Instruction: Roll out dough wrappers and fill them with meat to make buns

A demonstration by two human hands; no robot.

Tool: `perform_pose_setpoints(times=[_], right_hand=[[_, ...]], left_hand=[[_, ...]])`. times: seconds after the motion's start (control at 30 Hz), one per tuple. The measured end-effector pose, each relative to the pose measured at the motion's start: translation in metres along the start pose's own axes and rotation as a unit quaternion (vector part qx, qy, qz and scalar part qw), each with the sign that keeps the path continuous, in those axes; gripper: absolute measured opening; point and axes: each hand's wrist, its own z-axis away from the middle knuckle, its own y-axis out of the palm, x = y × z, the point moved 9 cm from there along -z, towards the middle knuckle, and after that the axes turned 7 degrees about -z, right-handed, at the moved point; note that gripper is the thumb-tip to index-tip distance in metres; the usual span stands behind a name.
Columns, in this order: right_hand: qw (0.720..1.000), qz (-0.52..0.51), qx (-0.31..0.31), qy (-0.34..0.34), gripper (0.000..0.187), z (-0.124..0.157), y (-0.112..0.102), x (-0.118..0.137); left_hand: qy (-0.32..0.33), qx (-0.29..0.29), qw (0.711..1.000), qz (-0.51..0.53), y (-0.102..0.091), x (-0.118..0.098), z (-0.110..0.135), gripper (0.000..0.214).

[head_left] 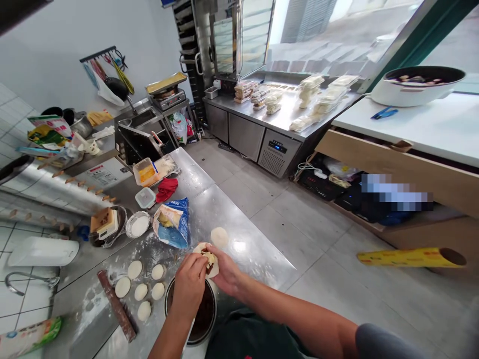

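A round dough wrapper (212,271) rests in my right hand (226,273), whose fingers curl round its right side. Dark filling and pale yellow shreds (210,259) lie on the wrapper. My left hand (190,279) is closed at the wrapper's left side, fingertips together against the shreds; whether any are pinched between them is hidden. Below both hands stands a metal pot (211,311) with a dark brown mass inside. A flat dough round (219,238) lies just beyond my right hand. Left of the pot are several small dough rounds (140,292) and a floury rolling pin (117,305).
An open blue bag of pale shreds (181,224) stands beyond my hands, near a bowl of white powder (138,225) and a red cloth (166,190). The steel table's edge (258,227) runs along the right. Packed boxes (275,101) sit on the far counter.
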Motion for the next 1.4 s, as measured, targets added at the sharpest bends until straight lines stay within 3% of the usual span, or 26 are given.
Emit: perform_pose_setpoints(times=[0.1,0.23,0.3,0.43,0.6,0.73,0.8,0.9,1.0,1.17,1.4], right_hand=[[1.000,-0.011,0.013,0.009,0.029,0.023,0.006,-0.003],[1.000,0.022,0.010,0.013,0.034,0.052,0.009,-0.009],[0.999,0.023,0.003,0.028,0.036,0.062,0.007,-0.017],[0.997,0.002,0.007,0.071,0.037,0.077,0.007,-0.036],[0.997,0.012,-0.001,0.081,0.034,0.086,0.002,-0.047],[0.995,0.002,0.011,0.101,0.033,0.090,0.002,-0.055],[0.995,0.008,0.007,0.094,0.034,0.093,0.001,-0.056],[0.995,0.027,-0.003,0.098,0.041,0.098,0.001,-0.058],[0.993,0.052,-0.010,0.106,0.044,0.102,-0.002,-0.060],[0.989,0.127,-0.014,0.079,0.039,0.102,-0.013,-0.060],[0.983,0.161,-0.014,0.082,0.048,0.104,-0.013,-0.066]], left_hand=[[-0.020,-0.010,0.999,0.028,-0.016,-0.009,0.015,0.034],[-0.091,-0.043,0.993,0.067,-0.041,-0.007,0.037,0.021],[-0.072,-0.022,0.995,0.071,-0.040,-0.014,0.045,0.019],[0.027,0.019,0.998,0.056,-0.030,-0.037,0.061,0.032],[-0.052,-0.004,0.997,0.048,-0.032,-0.028,0.076,0.028],[-0.035,0.006,0.997,0.066,-0.033,-0.036,0.081,0.027],[-0.061,-0.003,0.995,0.073,-0.037,-0.028,0.084,0.031],[-0.163,-0.028,0.984,0.072,-0.042,0.003,0.092,0.029],[-0.214,0.012,0.971,0.104,-0.029,0.023,0.099,0.027],[-0.222,0.019,0.966,0.131,-0.016,0.026,0.107,0.027],[-0.176,0.019,0.980,0.086,-0.020,0.015,0.105,0.032]])
